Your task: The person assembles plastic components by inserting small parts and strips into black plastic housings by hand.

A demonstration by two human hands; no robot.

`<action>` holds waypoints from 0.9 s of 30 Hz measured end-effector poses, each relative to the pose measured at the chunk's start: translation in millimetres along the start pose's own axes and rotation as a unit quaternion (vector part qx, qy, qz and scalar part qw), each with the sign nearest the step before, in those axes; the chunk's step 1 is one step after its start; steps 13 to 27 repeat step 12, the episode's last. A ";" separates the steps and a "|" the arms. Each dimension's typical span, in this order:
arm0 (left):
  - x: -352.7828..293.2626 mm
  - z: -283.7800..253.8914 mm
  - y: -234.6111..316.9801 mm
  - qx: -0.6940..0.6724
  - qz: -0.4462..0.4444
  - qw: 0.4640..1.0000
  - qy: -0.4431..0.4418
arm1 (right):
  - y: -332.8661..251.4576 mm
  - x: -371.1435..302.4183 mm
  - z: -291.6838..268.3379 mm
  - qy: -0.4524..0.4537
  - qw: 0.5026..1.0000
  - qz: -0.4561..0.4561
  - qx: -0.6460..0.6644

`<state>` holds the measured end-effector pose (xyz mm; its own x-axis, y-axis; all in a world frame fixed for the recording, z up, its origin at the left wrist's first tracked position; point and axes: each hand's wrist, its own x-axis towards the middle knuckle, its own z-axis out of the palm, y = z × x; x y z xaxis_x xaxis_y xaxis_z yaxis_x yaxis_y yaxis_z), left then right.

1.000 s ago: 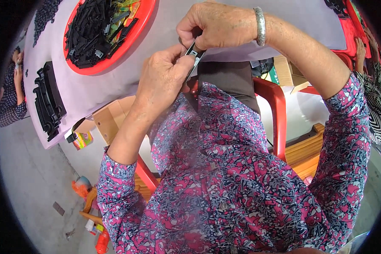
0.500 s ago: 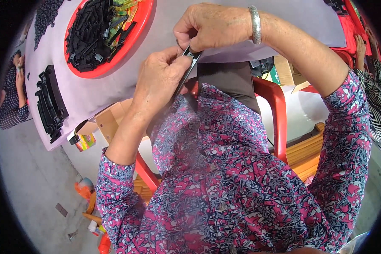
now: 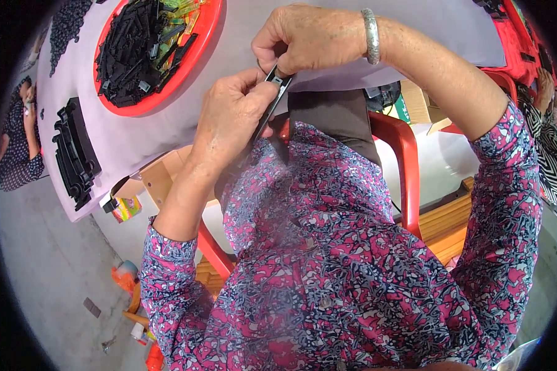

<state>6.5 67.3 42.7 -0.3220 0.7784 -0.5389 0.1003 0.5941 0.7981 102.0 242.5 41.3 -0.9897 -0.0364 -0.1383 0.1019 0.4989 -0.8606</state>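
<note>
Between my two hands is a narrow black plastic strip (image 3: 274, 101) with a small light-coloured fitting near its upper end. My left hand (image 3: 232, 111) grips its middle, thumb pressed on top. At the upper end, my right hand (image 3: 312, 40) pinches the strip's tip with thumb and fingertips; whether it also holds a smaller part is hidden. Beyond my left hand, a red basin (image 3: 143, 110) on the table is heaped with black plastic pieces (image 3: 127, 55) and yellow-green translucent pieces (image 3: 182, 12).
Longer black plastic parts (image 3: 73, 151) lie at the left edge of the cloth-covered table (image 3: 167, 133). Small black pieces (image 3: 67, 25) are spread at the far left. Under the table is a cardboard box (image 3: 164, 170). Other people sit at both sides. A red chair (image 3: 405, 167) surrounds me.
Both hands stay almost in place on the black strip, shifting only slightly. At the right edge, another person's hand has moved.
</note>
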 end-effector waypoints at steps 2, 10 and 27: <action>1.5 -0.7 -2.4 0.003 -0.002 1.000 -0.002 | 1.7 0.3 0.5 0.004 0.999 -0.011 0.038; 1.0 0.7 -3.1 -0.003 0.010 1.000 0.013 | 1.4 -1.2 2.0 0.020 0.999 -0.021 -0.041; 0.2 1.2 -1.7 -0.006 0.009 1.000 0.017 | 3.5 -0.4 1.8 0.019 0.997 -0.033 -0.061</action>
